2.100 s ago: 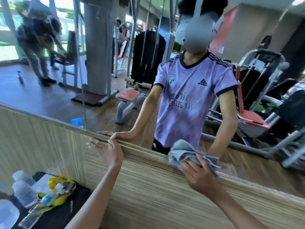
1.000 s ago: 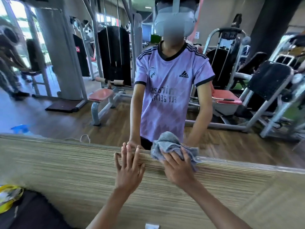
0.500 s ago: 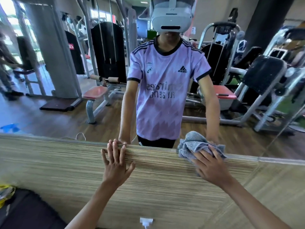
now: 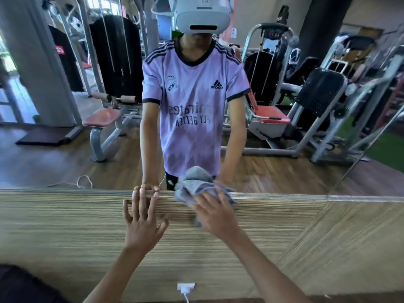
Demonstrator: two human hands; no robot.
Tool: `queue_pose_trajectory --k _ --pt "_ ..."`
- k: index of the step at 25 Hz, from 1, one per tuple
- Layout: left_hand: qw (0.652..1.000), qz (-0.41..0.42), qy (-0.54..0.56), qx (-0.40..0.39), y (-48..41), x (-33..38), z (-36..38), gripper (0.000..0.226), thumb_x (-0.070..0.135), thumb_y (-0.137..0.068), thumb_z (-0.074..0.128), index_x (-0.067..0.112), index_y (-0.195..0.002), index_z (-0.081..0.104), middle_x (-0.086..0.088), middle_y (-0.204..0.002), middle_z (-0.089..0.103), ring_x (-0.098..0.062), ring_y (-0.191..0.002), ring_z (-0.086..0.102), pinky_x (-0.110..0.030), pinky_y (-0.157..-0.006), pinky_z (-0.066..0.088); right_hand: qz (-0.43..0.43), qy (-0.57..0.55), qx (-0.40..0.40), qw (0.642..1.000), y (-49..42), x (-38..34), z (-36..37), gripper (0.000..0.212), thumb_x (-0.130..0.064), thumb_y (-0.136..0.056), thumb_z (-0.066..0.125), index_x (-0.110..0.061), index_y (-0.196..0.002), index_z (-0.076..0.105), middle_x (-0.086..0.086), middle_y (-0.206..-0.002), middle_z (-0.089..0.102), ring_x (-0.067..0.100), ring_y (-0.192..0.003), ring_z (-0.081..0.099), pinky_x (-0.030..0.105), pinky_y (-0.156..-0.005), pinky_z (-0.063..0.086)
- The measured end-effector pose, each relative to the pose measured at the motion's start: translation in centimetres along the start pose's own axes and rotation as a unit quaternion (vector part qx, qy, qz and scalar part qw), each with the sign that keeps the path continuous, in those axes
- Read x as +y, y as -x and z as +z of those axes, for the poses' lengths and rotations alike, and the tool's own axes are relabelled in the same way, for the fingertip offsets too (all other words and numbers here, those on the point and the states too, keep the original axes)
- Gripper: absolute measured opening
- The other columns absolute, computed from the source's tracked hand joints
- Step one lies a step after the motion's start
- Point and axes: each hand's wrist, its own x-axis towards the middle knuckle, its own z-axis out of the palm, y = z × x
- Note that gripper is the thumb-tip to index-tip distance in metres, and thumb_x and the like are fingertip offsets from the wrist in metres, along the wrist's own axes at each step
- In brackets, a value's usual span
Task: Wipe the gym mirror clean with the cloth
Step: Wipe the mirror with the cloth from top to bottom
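Note:
The gym mirror [image 4: 65, 162] fills the upper half of the head view, above a striped wooden wall panel [image 4: 65, 226]. A crumpled grey cloth [image 4: 194, 182] lies against the mirror's bottom edge, near the middle. My right hand [image 4: 215, 215] presses on the cloth with spread fingers, partly on the panel. My left hand [image 4: 142, 221] rests flat on the panel just left of it, fingers straight, fingertips touching the mirror's lower edge. The mirror reflects me and both arms.
A white plug with a cord [image 4: 185, 288] sits low on the panel below my hands. A dark surface [image 4: 21, 285] shows at the bottom left. The panel turns a corner at the right [image 4: 349, 237]. Gym machines and a bench appear only as reflections.
My right hand has slid the cloth leftward along the mirror's bottom edge, back close to my left hand. The left hand has stayed flat on the panel.

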Motion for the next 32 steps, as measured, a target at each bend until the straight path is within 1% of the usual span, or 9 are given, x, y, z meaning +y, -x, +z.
queue_pose_trajectory --k 3,7,11,15,20,23,25,28,32 --pt "1.000 -0.021 0.021 0.003 0.0 1.3 -0.5 0.075 0.051 -0.088 0.046 0.012 -0.150 0.030 -0.024 -0.162 0.011 -0.035 -0.153 0.002 -0.056 -0.120 0.005 0.067 0.067 -0.007 0.995 6.4 7.0 -2.7 0.048 -0.020 -0.086 0.051 -0.018 -0.134 0.051 0.003 -0.149 0.037 0.029 -0.115 0.049 0.050 -0.121 0.015" --pt "0.998 -0.026 0.029 -0.056 -0.2 2.3 -0.3 0.074 0.063 -0.098 0.018 0.020 -0.158 0.014 -0.027 -0.163 -0.006 -0.041 -0.151 -0.007 -0.057 -0.119 -0.003 0.175 0.024 -0.023 0.984 11.6 11.7 -4.7 0.040 -0.017 -0.083 0.048 -0.009 -0.123 0.054 -0.002 -0.165 0.012 0.037 -0.120 0.048 0.056 -0.117 0.021" --pt "0.996 -0.042 0.038 -0.069 -0.6 4.6 0.7 0.085 0.068 -0.096 0.011 0.013 -0.159 -0.003 -0.024 -0.163 -0.013 -0.042 -0.150 -0.012 -0.060 -0.116 -0.006 0.346 -0.065 0.065 0.934 7.2 4.6 -1.9 0.047 -0.008 -0.078 0.042 -0.007 -0.124 0.050 0.013 -0.152 0.036 0.033 -0.140 0.035 0.060 -0.113 0.025" --pt "0.998 0.021 0.034 -0.043 -1.2 9.7 1.4 0.075 0.061 -0.099 0.019 0.020 -0.160 0.003 -0.021 -0.164 -0.009 -0.039 -0.152 -0.006 -0.062 -0.116 -0.005 0.202 -0.084 0.048 0.975 4.5 1.3 -0.8 0.031 -0.013 -0.093 0.043 -0.016 -0.120 0.057 0.006 -0.151 0.042 0.031 -0.131 0.045 0.056 -0.115 0.027" --pt "0.999 -0.012 0.037 -0.010 -2.2 14.0 2.7 0.078 0.060 -0.101 0.019 0.012 -0.159 0.000 -0.023 -0.163 -0.011 -0.040 -0.152 -0.005 -0.064 -0.116 -0.002 0.027 0.037 0.019 0.999 10.6 13.1 -3.3 0.035 -0.014 -0.097 0.042 -0.021 -0.122 0.064 0.002 -0.143 0.051 0.027 -0.121 0.052 0.054 -0.113 0.033" --pt "0.997 -0.054 0.056 0.002 -2.4 17.0 3.2 0.084 0.065 -0.099 0.018 0.008 -0.158 -0.005 -0.021 -0.163 -0.017 -0.038 -0.152 -0.010 -0.061 -0.116 -0.006 0.070 0.068 0.016 0.995 17.4 21.3 -5.7 0.035 -0.010 -0.090 0.044 -0.016 -0.122 0.057 0.003 -0.158 0.031 0.031 -0.119 0.051 0.052 -0.120 0.021" --pt "0.997 -0.044 0.065 -0.004 -2.6 19.4 3.6 0.083 0.065 -0.099 0.018 0.011 -0.158 -0.004 -0.020 -0.164 -0.015 -0.037 -0.152 -0.009 -0.061 -0.117 -0.006 0.135 0.043 0.021 0.990 20.1 23.9 -6.3 0.036 -0.010 -0.084 0.047 -0.012 -0.119 0.055 0.001 -0.164 0.018 0.034 -0.122 0.050 0.054 -0.118 0.022" --pt "0.998 0.002 0.055 -0.016 -2.3 23.3 4.6 0.081 0.064 -0.100 0.018 0.012 -0.159 -0.001 -0.019 -0.164 -0.011 -0.037 -0.152 -0.006 -0.063 -0.116 -0.001 0.232 0.013 0.053 0.971 20.1 22.2 -4.7 0.033 -0.012 -0.083 0.046 -0.010 -0.114 0.055 0.008 -0.157 0.036 0.035 -0.123 0.051 0.056 -0.105 0.037" --pt "0.999 0.005 0.043 0.012 -2.0 27.3 5.6 0.085 0.059 -0.098 0.031 0.006 -0.158 0.003 -0.019 -0.165 -0.008 -0.034 -0.153 -0.003 -0.061 -0.118 0.001 0.189 -0.041 0.096 0.976 16.9 17.9 -3.1 0.028 -0.016 -0.089 0.048 -0.012 -0.115 0.057 0.009 -0.142 0.050 0.031 -0.124 0.050 0.054 -0.110 0.034"
